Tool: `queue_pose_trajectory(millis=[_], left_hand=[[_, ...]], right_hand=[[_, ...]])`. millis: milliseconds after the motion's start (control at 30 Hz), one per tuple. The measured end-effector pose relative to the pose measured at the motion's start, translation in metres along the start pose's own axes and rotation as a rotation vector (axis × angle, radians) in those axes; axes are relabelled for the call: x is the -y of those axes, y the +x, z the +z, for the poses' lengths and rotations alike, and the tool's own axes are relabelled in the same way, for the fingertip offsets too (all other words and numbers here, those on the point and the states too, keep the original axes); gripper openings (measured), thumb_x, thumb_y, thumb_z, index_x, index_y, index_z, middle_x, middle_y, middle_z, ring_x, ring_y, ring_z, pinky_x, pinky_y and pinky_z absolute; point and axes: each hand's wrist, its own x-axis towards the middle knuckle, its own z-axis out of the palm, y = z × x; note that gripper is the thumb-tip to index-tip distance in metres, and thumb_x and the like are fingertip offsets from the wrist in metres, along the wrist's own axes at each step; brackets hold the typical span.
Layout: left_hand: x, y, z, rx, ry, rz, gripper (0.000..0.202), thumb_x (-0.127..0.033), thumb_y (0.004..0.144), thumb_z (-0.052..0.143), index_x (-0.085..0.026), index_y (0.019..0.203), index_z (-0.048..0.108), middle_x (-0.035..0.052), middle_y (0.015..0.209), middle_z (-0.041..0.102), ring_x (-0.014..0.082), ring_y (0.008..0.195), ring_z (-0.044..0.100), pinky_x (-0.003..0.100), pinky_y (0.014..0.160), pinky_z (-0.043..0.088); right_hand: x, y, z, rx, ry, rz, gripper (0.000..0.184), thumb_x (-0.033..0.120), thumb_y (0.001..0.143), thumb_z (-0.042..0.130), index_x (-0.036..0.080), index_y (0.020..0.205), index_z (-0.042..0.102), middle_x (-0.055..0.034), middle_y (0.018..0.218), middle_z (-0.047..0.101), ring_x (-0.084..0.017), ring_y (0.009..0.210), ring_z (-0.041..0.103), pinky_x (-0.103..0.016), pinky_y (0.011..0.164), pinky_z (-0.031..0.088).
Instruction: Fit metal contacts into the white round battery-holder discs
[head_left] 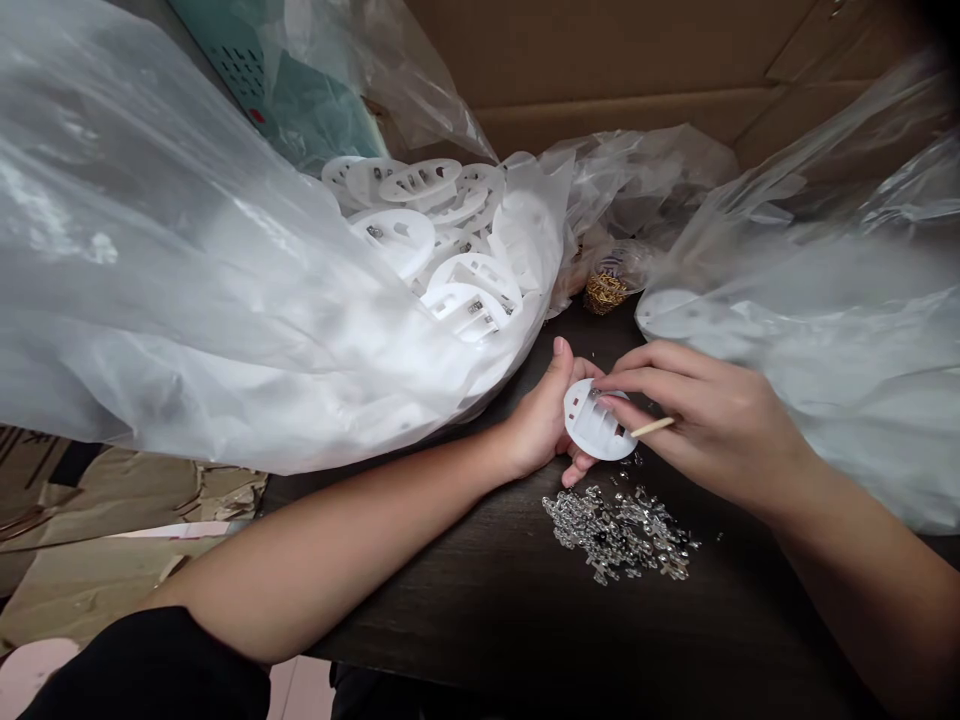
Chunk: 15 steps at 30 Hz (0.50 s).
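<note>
"What's behind the hands on my feed?"

"A brown cardboard box wall (600, 60) closes off the back. A dark wooden table (517, 620) runs across the middle, and a large clear plastic bag (187, 250) slumps over its left side. Inside the bag's mouth I see a heap of white perforated plastic discs (394, 240), some with small metal parts set in them."

"And the hands?"

"My view has the left hand (536, 420) closed around a flat round white plastic disc (600, 420), with its thumb up along the rim and fingertips showing underneath. That disc is held just above the table, between both hands, not resting on it."

"Is the right hand holding it as well?"

"Not quite. The right hand (712, 425) is curled shut on a thin pale wooden stick (652, 427), and its fingertips (611, 400) reach over the disc's upper edge. I can't tell whether the stick's end touches the disc, because the fingers hide that spot."

"What's nearest them?"

"Just below the disc lies a loose scatter of small silvery metal pieces (619, 535) on the table, and a few strays sit closer to the hands."
</note>
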Motion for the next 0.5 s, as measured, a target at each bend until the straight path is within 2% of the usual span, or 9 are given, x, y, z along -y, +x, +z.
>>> queue_pose_trajectory(millis=[133,267,500], left_hand=[[0.002,-0.004,0.002,-0.011,0.117,0.098,0.065,-0.076,0.096,0.007,-0.022,0.096,0.042,-0.0046,0.054,0.055,0.0123,0.030,0.048,0.021,0.028,0.038],[0.001,-0.012,0.003,-0.040,0.247,0.196,0.065,-0.079,0.095,0.011,-0.022,0.100,0.043,-0.0051,0.060,0.055,0.0092,0.033,0.047,0.018,0.030,0.033],[0.004,-0.016,0.000,-0.081,0.319,0.261,0.066,-0.081,0.093,0.017,-0.022,0.105,0.044,-0.0050,0.060,0.053,0.0096,0.036,0.048,0.018,0.031,0.033]], right_hand=[[0.006,0.000,0.001,-0.051,0.004,0.024,0.009,0.023,0.095,0.066,0.023,0.104,0.070,-0.0037,0.105,0.070,-0.014,0.081,0.066,-0.027,0.069,0.052],[0.013,-0.003,0.002,-0.131,-0.054,0.068,0.021,0.024,0.093,0.070,0.023,0.113,0.068,-0.0046,0.104,0.072,-0.016,0.082,0.068,-0.028,0.070,0.054],[0.018,-0.009,0.007,-0.218,-0.169,-0.067,0.030,0.012,0.087,0.074,0.020,0.114,0.066,-0.0060,0.110,0.072,-0.018,0.087,0.070,-0.030,0.072,0.057]])
